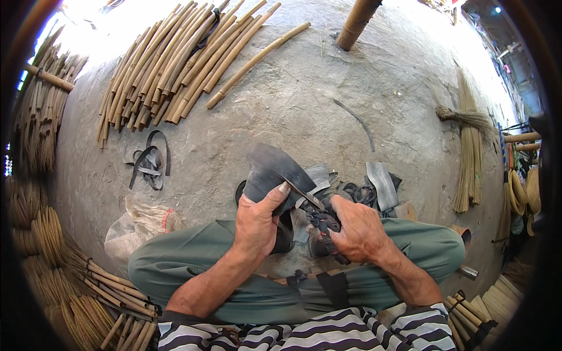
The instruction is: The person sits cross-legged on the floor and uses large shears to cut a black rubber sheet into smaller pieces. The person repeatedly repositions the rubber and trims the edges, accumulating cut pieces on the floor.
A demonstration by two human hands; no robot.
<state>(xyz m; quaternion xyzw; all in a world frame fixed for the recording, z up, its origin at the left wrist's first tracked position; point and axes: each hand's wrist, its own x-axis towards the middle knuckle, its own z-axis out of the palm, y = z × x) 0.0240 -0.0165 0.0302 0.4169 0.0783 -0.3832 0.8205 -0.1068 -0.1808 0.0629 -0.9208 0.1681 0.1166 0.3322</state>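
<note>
Pinching a floppy black rubber sheet (272,169) under its thumb over the lap, left hand (257,225) sits nearer; right hand (357,231) fingers grip wrapped-handle knife (313,210), blade pointing up-left w/ tip at sheet.

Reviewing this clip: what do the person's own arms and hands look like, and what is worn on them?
Both forearms are bare from the elbows down, and the left hand and right hand wear no gloves. No rings, watch or bands show on either wrist. At the lower edge, a shirt with wavy dark and white stripes covers the upper arms, its sleeves ending near the elbows.
</note>
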